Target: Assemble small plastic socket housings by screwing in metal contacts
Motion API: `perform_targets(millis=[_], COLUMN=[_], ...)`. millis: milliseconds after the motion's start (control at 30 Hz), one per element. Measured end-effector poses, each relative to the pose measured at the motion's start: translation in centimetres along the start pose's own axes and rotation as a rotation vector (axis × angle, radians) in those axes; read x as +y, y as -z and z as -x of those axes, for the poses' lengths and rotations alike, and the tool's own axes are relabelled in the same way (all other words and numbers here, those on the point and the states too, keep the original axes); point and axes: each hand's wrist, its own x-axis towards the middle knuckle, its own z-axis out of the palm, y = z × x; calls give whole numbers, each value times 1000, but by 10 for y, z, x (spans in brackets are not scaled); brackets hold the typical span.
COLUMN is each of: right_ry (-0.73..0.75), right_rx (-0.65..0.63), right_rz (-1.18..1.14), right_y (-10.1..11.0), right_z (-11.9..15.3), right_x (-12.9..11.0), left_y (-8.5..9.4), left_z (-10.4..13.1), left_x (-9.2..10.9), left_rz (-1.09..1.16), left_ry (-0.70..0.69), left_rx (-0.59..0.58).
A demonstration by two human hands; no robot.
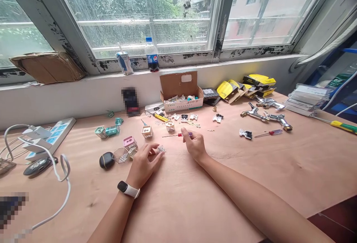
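My left hand [145,161] rests over the table, its thumb and fingertips closed on a small clear-and-white part [161,148] whose kind I cannot make out. In my right hand [194,145] is a screwdriver [180,135] with a red-and-purple handle, its thin shaft pointing left. A pink box [129,142] with two holes in its top, like a pencil sharpener, stands left of my left hand. Similar cream boxes [147,132] stand just beyond the hands. Close to my left wrist, clear loose pieces [122,155] lie beside a black rounded case [106,160].
Teal boxes [112,130] lie farther left, near a power strip [60,131] with white cables. An open carton [182,103] of small parts stands by the wall. Metal taps [259,114], another screwdriver [269,133] and stacked clear cases [306,100] are at the right.
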Motion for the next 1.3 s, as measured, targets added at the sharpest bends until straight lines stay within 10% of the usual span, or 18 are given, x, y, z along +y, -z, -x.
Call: perform_targets(millis=[300,1300], right_ry=[-5,28], right_rx=[-36,-99], right_rz=[-11,-13], right_y=[0,0], right_z=[1,2], right_x=[-5,-1], left_y=[1,5], left_z=[1,3], left_x=[1,0], left_rz=[115,30], left_ry=[44,96], left_rx=[226,242])
